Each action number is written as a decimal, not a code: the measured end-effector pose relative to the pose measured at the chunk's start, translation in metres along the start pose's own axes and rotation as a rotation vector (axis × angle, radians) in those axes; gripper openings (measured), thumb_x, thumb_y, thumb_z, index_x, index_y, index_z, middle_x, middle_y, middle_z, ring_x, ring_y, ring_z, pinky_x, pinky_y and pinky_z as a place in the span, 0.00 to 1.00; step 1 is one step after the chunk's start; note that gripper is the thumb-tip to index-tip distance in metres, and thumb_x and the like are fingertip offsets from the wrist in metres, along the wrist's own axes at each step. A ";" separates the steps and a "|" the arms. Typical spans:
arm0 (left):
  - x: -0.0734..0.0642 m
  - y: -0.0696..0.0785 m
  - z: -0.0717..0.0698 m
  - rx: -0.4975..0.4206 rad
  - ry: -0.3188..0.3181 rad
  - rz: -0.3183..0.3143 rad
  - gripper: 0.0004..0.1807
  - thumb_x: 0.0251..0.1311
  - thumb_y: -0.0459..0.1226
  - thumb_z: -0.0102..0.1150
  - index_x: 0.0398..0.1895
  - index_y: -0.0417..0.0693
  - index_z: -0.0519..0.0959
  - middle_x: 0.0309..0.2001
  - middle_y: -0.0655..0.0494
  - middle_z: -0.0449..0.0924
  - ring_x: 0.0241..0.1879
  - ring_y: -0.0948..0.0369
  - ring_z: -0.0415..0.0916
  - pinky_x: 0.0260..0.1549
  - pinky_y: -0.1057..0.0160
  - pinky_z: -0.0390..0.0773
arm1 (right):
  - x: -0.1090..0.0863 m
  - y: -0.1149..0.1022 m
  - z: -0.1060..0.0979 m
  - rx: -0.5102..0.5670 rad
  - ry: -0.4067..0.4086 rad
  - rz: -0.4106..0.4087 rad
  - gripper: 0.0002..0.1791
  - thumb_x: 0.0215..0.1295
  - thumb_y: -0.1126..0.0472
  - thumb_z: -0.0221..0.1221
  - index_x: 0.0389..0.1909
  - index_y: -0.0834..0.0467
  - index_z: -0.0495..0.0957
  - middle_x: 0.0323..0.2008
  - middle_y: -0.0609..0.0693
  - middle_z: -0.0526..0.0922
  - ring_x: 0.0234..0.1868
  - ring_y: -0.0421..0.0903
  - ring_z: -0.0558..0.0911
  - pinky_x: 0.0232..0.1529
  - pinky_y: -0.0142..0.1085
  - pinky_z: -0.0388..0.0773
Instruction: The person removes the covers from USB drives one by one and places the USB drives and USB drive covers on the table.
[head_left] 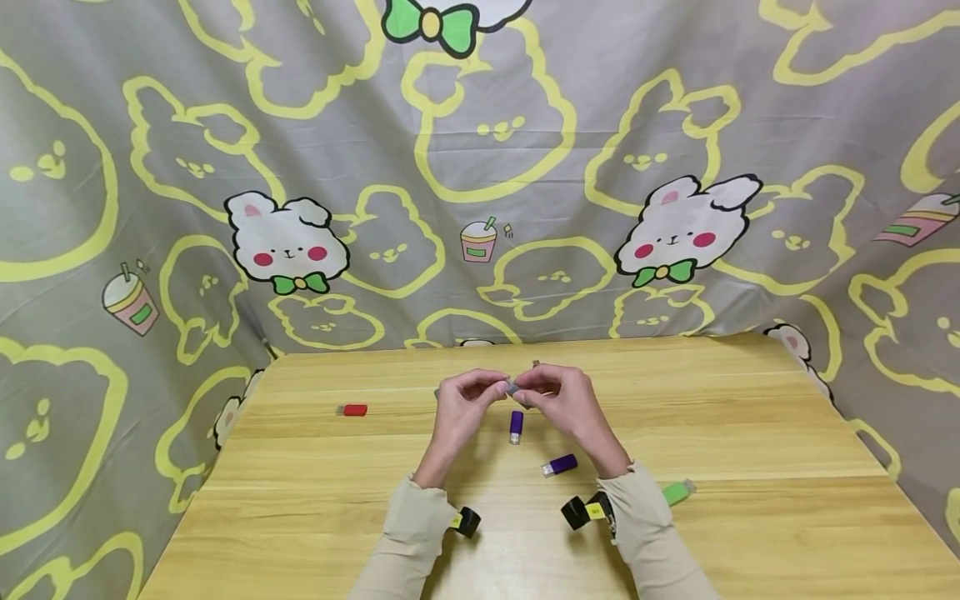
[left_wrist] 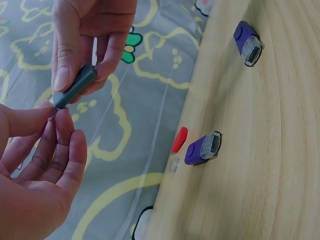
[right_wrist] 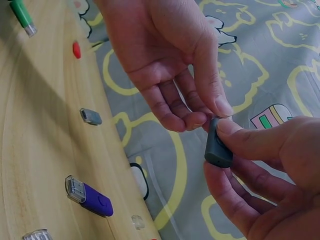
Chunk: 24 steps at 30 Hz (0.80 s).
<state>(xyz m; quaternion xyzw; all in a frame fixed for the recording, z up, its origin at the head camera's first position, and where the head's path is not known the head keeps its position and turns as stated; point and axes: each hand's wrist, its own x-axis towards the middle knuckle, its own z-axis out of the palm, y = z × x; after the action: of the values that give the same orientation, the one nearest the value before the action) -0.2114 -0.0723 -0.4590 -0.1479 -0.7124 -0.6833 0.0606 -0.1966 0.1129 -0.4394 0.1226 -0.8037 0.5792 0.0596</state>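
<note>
Both hands are raised over the table and meet at a dark grey USB stick (head_left: 513, 388). My right hand (head_left: 564, 403) pinches the stick's body between thumb and fingers, as the right wrist view shows. At the other end of the USB stick (left_wrist: 75, 87), the thumb and a fingertip of my left hand (left_wrist: 37, 167) pinch its tip, where a small shiny bit shows between them. Closest to the hands on the table lies a purple USB stick (head_left: 516, 427), with a second purple stick (head_left: 558, 465) nearer me.
A red USB stick (head_left: 354, 410) lies to the left and a green one (head_left: 678, 492) beside the right sleeve. A grey stick (right_wrist: 91, 116) lies near my left hand. Another red stick (left_wrist: 179, 140) is near the far edge. A patterned curtain (head_left: 480, 167) hangs behind the table.
</note>
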 end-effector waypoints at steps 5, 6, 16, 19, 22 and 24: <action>0.003 0.004 -0.013 -0.053 0.125 -0.009 0.08 0.61 0.28 0.70 0.42 0.31 0.86 0.39 0.39 0.88 0.31 0.61 0.84 0.39 0.66 0.86 | 0.000 0.003 -0.005 -0.043 0.009 0.033 0.07 0.58 0.70 0.73 0.37 0.61 0.88 0.36 0.54 0.89 0.34 0.46 0.88 0.32 0.31 0.85; 0.004 0.004 -0.017 -0.064 0.153 -0.004 0.08 0.61 0.27 0.70 0.42 0.31 0.86 0.38 0.38 0.87 0.30 0.62 0.84 0.39 0.66 0.85 | 0.000 0.004 -0.006 -0.052 0.011 0.032 0.07 0.57 0.70 0.73 0.36 0.62 0.88 0.36 0.54 0.89 0.34 0.47 0.88 0.31 0.31 0.84; 0.006 0.002 -0.019 -0.071 0.111 -0.007 0.06 0.63 0.27 0.68 0.41 0.30 0.86 0.39 0.36 0.87 0.31 0.62 0.85 0.38 0.65 0.86 | 0.000 0.008 -0.009 -0.053 -0.011 0.036 0.08 0.59 0.70 0.72 0.40 0.62 0.88 0.40 0.55 0.89 0.37 0.49 0.87 0.33 0.36 0.86; 0.005 0.000 -0.020 -0.069 0.102 -0.018 0.06 0.63 0.27 0.68 0.41 0.30 0.86 0.39 0.36 0.87 0.31 0.62 0.85 0.39 0.65 0.86 | 0.001 0.011 -0.012 -0.079 -0.007 0.042 0.08 0.61 0.69 0.71 0.41 0.60 0.89 0.40 0.54 0.89 0.38 0.49 0.87 0.33 0.35 0.85; 0.004 -0.002 -0.020 -0.066 0.099 -0.025 0.07 0.63 0.27 0.68 0.42 0.30 0.86 0.39 0.36 0.87 0.31 0.63 0.84 0.38 0.65 0.86 | 0.005 0.018 -0.019 -0.093 0.003 0.041 0.07 0.63 0.68 0.71 0.41 0.60 0.88 0.40 0.55 0.89 0.39 0.50 0.87 0.33 0.32 0.84; 0.004 -0.003 -0.022 -0.067 0.104 -0.026 0.07 0.63 0.27 0.68 0.42 0.30 0.86 0.38 0.35 0.86 0.31 0.63 0.84 0.38 0.66 0.86 | 0.008 0.024 -0.025 -0.098 0.014 0.040 0.06 0.63 0.69 0.70 0.41 0.62 0.88 0.40 0.57 0.89 0.39 0.53 0.87 0.33 0.31 0.83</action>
<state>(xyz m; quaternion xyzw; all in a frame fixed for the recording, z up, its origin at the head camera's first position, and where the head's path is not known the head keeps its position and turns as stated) -0.2180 -0.0933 -0.4594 -0.1049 -0.6867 -0.7144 0.0837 -0.2121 0.1424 -0.4510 0.0995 -0.8331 0.5409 0.0595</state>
